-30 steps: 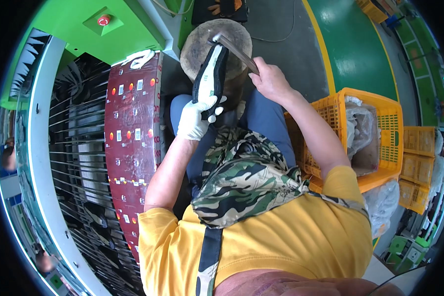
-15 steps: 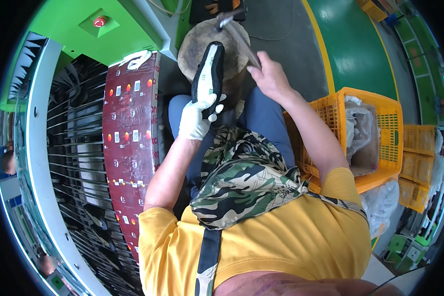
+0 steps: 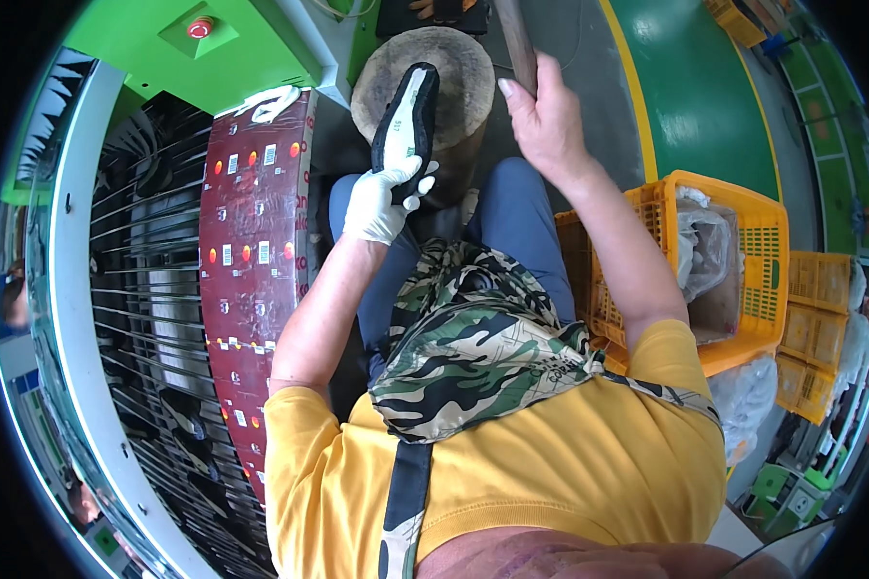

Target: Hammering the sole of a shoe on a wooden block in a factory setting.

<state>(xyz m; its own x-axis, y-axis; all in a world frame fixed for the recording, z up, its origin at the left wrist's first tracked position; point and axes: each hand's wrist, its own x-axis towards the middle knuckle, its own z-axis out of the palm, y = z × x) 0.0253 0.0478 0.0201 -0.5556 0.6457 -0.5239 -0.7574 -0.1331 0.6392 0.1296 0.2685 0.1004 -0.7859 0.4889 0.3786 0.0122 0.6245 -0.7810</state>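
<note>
A black shoe upper (image 3: pixel 428 121) with a long white insole board facing up tilts over a round wooden stump (image 3: pixel 381 82). My left hand (image 3: pixel 384 201), in a white glove, is closed round its near end. The shoe's far end lies over the stump top; whether they touch I cannot tell. My bare right hand (image 3: pixel 548 121) grips the wooden handle of a hammer (image 3: pixel 517 43), raised to the right of the stump. The hammer's head is beyond the top edge of the view.
Left stands a dark red patterned carton (image 3: pixel 251 222) with white gloves (image 3: pixel 270 102) on top, beside a rack of rods (image 3: pixel 150 251) and a green machine (image 3: pixel 145 58). A yellow crate (image 3: pixel 763 261) holding clear plastic is at my right.
My right hand has lifted the hammer up and to the right, away from the stump, and its head has left the view. The left hand and shoe have shifted slightly.
</note>
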